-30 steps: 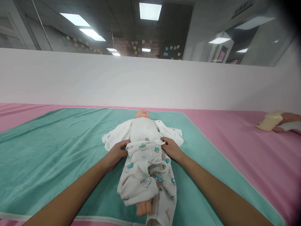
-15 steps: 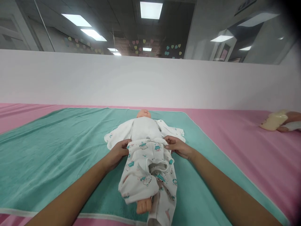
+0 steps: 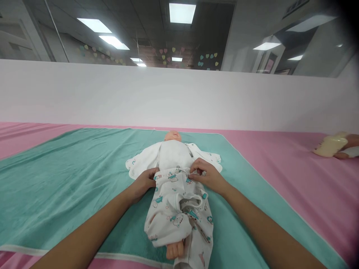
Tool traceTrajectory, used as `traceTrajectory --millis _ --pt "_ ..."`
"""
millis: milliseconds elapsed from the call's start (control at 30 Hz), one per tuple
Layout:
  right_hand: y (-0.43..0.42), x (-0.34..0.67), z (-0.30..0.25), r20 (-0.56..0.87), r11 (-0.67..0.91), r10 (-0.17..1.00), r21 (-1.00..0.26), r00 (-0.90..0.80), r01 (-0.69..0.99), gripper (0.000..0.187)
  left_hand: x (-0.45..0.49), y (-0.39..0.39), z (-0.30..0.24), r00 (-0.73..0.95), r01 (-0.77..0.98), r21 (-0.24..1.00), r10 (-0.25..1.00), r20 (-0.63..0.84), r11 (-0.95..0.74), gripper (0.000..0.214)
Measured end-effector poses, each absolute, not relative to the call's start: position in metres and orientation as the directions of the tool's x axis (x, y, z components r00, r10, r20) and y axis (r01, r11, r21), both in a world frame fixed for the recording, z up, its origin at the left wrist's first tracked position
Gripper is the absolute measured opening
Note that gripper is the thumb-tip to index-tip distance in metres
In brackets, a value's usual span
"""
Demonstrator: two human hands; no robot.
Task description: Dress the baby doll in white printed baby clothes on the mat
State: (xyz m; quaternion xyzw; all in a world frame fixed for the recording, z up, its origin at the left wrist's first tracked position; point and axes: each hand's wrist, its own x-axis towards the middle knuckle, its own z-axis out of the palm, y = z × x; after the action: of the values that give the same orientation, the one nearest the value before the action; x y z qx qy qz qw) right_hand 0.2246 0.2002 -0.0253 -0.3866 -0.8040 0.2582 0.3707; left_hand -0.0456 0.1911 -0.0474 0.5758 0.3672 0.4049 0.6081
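Note:
A baby doll (image 3: 173, 136) lies on its back, head away from me, in an open white top (image 3: 174, 153). White printed baby pants (image 3: 168, 198) cover its lower body, and one foot (image 3: 175, 250) pokes out of the left leg. The other pant leg hangs flat toward me; whether a foot is inside is hidden. My left hand (image 3: 146, 181) pinches the waistband at its left side. On the right part of the waistband, my right hand (image 3: 207, 175) is closed, thumb and fingers gripping the fabric near the elastic.
Under the doll spreads a green towel (image 3: 92, 186) on a pink sheet (image 3: 294, 168). At the far right stands a yellowish bottle-like object (image 3: 330, 145), beside a partly visible skin-toned limb (image 3: 352, 141). A white wall (image 3: 168, 97) with a window above it borders the back.
My right hand has moved left along the waistband, from the side toward the front. My left hand stays at the left side. The whole view has shifted slightly.

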Motion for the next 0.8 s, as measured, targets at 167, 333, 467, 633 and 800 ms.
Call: traceTrajectory --millis 167,333,467,633,800 --pt "0.201 0.227 -0.022 0.443 0.584 0.811 -0.656 -0.382 0.479 0.02 -0.046 0.191 -0.047 0.399 -0.075 0.997 0.917 0.023 0.007 0.019" --pt "0.207 0.233 -0.027 0.281 0.356 0.901 -0.914 -0.329 0.195 0.03 -0.046 0.191 -0.045 0.389 -0.086 0.996 0.921 0.023 0.012 0.019" --pt "0.213 0.238 -0.036 0.133 0.169 0.911 -0.984 -0.39 0.06 0.034 -0.047 0.19 -0.045 0.395 -0.103 0.995 0.918 0.036 0.005 0.018" --pt "0.221 0.25 -0.039 0.084 0.229 0.867 -0.942 -0.491 0.244 0.036 -0.048 0.191 -0.046 0.4 -0.112 0.994 0.916 0.03 0.016 0.018" --pt "0.224 0.262 -0.036 -0.053 0.307 0.782 -0.835 -0.621 0.457 0.024 -0.048 0.191 -0.046 0.396 -0.1 0.995 0.918 0.019 0.022 0.018"
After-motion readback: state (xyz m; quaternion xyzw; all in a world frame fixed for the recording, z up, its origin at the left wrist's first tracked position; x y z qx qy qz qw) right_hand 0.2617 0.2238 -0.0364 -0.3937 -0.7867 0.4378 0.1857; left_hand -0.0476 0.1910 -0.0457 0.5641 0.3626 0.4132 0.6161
